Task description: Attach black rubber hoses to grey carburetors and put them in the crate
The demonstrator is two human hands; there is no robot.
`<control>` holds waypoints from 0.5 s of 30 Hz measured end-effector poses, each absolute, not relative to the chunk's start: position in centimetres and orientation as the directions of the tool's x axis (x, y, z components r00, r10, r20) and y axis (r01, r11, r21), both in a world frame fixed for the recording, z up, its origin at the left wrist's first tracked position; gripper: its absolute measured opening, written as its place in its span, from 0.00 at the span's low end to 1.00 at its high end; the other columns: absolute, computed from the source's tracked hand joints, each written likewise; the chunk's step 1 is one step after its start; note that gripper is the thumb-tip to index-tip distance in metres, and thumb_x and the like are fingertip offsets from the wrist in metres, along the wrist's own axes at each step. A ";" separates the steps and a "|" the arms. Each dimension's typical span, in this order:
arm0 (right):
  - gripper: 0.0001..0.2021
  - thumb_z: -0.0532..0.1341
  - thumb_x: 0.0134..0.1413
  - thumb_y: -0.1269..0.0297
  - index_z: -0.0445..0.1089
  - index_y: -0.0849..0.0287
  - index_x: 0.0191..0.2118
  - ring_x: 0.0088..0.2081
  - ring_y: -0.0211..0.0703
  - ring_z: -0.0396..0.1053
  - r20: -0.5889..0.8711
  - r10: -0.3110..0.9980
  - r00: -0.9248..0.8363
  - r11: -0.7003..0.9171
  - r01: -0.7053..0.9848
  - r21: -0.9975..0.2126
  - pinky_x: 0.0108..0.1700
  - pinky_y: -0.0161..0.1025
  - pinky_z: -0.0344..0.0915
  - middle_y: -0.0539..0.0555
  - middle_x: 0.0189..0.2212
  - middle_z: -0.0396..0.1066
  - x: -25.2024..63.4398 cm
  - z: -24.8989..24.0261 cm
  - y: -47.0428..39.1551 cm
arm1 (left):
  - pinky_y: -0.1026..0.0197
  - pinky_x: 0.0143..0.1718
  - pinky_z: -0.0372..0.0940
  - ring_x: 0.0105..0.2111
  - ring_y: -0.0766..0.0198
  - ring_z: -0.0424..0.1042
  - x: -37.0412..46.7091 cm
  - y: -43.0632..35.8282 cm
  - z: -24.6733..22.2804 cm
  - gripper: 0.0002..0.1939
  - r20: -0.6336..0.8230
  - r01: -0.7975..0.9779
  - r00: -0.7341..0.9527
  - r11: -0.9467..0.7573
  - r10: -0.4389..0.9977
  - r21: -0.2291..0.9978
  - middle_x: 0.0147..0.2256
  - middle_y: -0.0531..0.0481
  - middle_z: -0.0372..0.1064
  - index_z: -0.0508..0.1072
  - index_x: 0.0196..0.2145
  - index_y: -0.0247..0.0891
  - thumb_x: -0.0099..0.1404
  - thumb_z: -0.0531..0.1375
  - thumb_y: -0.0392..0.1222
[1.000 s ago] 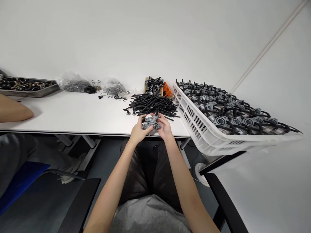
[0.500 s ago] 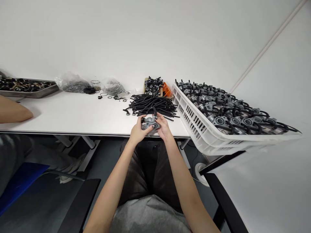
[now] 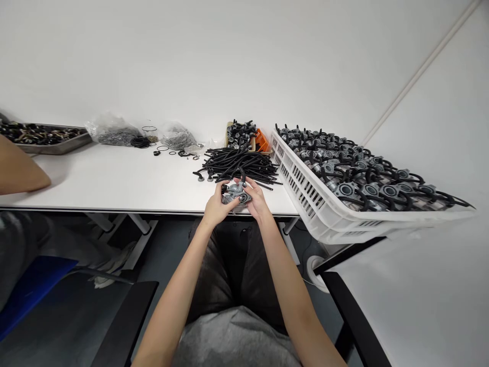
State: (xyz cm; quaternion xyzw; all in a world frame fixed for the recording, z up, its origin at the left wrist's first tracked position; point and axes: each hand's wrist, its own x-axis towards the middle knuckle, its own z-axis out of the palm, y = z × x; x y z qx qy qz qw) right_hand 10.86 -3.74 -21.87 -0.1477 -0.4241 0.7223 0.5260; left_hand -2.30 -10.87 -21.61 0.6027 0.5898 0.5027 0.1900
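Note:
A grey metal carburetor (image 3: 236,195) is held at the table's front edge between both hands. My left hand (image 3: 217,206) is closed around its left side, the thumb lying across the near face. On the opposite side my right hand (image 3: 256,200) grips it, fingertips near a short black hose (image 3: 243,176) that rises from the top of the carburetor. The undersides of the fingers are hidden. Just beyond the hands lies a pile of loose black hoses (image 3: 240,163).
A white plastic crate (image 3: 305,196) full of carburetors with hoses stands at the right. Behind the hose pile are small parts in a box (image 3: 240,133) and an orange tray (image 3: 262,140). Plastic bags (image 3: 114,131), a metal tray (image 3: 63,145) and another person's arm (image 3: 23,171) are leftward.
The carburetor and its upright hose have shifted very slightly in my hands. Both hands keep nearly the same place and hold.

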 end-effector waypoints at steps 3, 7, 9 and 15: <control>0.17 0.71 0.45 0.64 0.74 0.55 0.44 0.41 0.44 0.78 0.219 0.879 -0.424 -0.105 -0.620 -0.777 0.44 0.38 0.73 0.52 0.39 0.82 10.9 -21.7 -3.9 | 0.47 0.48 0.68 0.46 0.53 0.73 -2.3 -10.9 -21.6 0.33 0.380 0.515 -0.200 -0.233 0.903 0.825 0.50 0.43 0.71 0.60 0.59 0.40 0.61 0.64 0.51; 0.17 0.70 0.46 0.64 0.76 0.55 0.44 0.39 0.43 0.77 0.201 0.875 -0.441 -0.127 -0.608 -0.784 0.43 0.37 0.72 0.50 0.36 0.81 11.0 -21.5 -4.0 | 0.47 0.49 0.67 0.47 0.53 0.73 -2.4 -10.9 -21.7 0.33 0.379 0.514 -0.197 -0.234 0.904 0.825 0.50 0.43 0.71 0.59 0.59 0.41 0.60 0.64 0.51; 0.16 0.70 0.46 0.65 0.76 0.56 0.44 0.38 0.42 0.77 0.193 0.873 -0.447 -0.135 -0.602 -0.787 0.42 0.36 0.72 0.49 0.34 0.81 11.0 -21.5 -4.0 | 0.47 0.50 0.67 0.47 0.53 0.73 -2.4 -10.8 -21.7 0.33 0.377 0.516 -0.195 -0.232 0.905 0.825 0.50 0.43 0.71 0.59 0.59 0.41 0.60 0.64 0.51; 0.13 0.69 0.46 0.65 0.77 0.56 0.41 0.36 0.40 0.76 0.194 0.875 -0.443 -0.129 -0.601 -0.789 0.41 0.34 0.71 0.48 0.31 0.79 11.0 -21.3 -4.1 | 0.47 0.49 0.67 0.46 0.52 0.73 -2.3 -10.8 -21.6 0.33 0.369 0.525 -0.199 -0.219 0.908 0.822 0.50 0.44 0.71 0.60 0.59 0.42 0.59 0.64 0.51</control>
